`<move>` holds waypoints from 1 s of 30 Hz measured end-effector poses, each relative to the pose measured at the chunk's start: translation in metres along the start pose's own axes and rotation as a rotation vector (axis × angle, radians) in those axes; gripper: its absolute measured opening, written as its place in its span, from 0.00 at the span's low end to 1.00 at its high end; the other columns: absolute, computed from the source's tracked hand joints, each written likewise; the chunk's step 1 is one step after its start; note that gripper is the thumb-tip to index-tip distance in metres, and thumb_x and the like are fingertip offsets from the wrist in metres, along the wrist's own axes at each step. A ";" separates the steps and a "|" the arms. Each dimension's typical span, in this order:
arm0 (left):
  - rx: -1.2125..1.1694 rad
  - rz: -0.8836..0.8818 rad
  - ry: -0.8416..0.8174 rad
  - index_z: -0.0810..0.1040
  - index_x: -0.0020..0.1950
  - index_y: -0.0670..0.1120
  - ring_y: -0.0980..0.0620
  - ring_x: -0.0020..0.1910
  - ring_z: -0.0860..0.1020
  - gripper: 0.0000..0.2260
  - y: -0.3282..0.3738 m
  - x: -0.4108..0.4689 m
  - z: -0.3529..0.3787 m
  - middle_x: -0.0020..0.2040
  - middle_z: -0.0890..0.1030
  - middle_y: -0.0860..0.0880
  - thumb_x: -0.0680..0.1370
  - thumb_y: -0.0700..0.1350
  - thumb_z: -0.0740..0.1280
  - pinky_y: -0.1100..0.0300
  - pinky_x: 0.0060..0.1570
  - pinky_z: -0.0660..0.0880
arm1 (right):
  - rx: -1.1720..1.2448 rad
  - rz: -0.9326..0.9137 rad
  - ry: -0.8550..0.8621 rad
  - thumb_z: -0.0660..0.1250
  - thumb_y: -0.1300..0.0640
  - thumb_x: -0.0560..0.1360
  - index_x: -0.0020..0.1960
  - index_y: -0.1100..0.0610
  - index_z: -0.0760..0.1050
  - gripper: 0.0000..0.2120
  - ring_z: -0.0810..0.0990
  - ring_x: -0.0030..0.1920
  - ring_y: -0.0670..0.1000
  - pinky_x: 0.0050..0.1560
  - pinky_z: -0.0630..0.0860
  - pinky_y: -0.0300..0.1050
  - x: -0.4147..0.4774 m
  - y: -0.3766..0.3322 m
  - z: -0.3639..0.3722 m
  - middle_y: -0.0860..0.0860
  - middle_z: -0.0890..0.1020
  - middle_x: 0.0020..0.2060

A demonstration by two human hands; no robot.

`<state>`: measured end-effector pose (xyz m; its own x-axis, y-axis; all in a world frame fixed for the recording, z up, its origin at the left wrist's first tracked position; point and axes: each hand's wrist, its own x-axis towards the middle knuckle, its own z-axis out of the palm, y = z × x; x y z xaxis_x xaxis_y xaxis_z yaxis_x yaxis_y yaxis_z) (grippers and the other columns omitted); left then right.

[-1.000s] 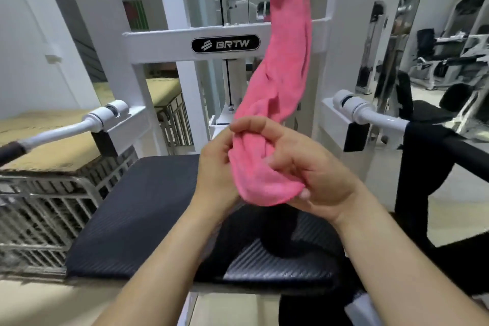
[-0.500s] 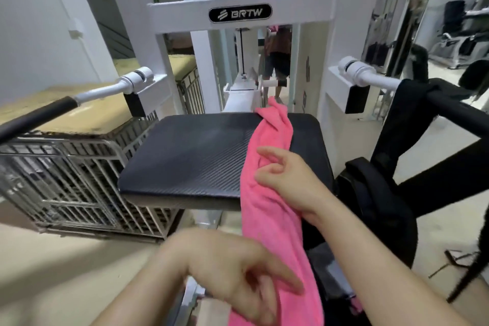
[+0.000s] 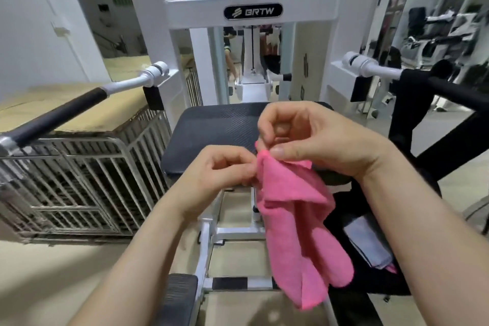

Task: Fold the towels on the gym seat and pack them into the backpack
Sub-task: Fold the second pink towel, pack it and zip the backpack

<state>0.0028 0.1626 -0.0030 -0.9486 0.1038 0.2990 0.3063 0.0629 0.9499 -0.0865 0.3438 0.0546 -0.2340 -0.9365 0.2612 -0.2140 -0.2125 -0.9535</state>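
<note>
Towel [image 3: 299, 219] of bright pink cloth hangs in the air between both hands, in front of the near edge of the black padded bench [image 3: 211, 135] and not touching it. The right hand [image 3: 312, 137] pinches the top corner between thumb and forefinger, the other fingers curled above. The left hand [image 3: 225, 169], just beside it, nips the same upper edge with curled fingertips — the two hands almost meet. Below the grip the cloth falls in loose folds, its lower end dangling free. Right of the towel and partly behind it sits the black backpack [image 3: 370, 283], its mouth open, with a grey folded item [image 3: 366, 243] lying inside. A wire cage [image 3: 79, 180] stands to the left of the bench, and a white machine frame bearing a BRTW label [image 3: 252, 11] rises behind.
</note>
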 end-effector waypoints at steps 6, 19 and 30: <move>-0.002 0.042 -0.049 0.78 0.55 0.37 0.50 0.50 0.79 0.11 0.010 -0.039 -0.016 0.51 0.82 0.41 0.75 0.39 0.70 0.58 0.52 0.76 | 0.255 -0.024 0.063 0.65 0.68 0.74 0.51 0.57 0.65 0.12 0.71 0.33 0.52 0.33 0.69 0.43 0.025 -0.003 0.047 0.59 0.76 0.39; -0.328 0.039 0.084 0.80 0.37 0.49 0.58 0.28 0.74 0.11 0.026 -0.094 -0.057 0.31 0.78 0.52 0.63 0.52 0.79 0.67 0.28 0.70 | 0.125 0.149 0.153 0.71 0.59 0.69 0.60 0.56 0.74 0.19 0.79 0.42 0.54 0.41 0.78 0.42 0.037 0.020 0.093 0.59 0.79 0.46; 0.710 -0.592 -0.027 0.83 0.37 0.43 0.57 0.28 0.75 0.06 -0.008 -0.132 -0.153 0.29 0.79 0.49 0.71 0.44 0.76 0.66 0.29 0.70 | -0.202 0.651 0.427 0.77 0.56 0.65 0.33 0.57 0.74 0.12 0.75 0.29 0.47 0.29 0.72 0.36 -0.026 0.068 0.043 0.53 0.76 0.30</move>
<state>0.1137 -0.0032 -0.0357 -0.9665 -0.1166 -0.2286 -0.2425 0.7059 0.6655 -0.0538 0.3414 -0.0233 -0.7043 -0.6590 -0.2639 -0.0674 0.4322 -0.8992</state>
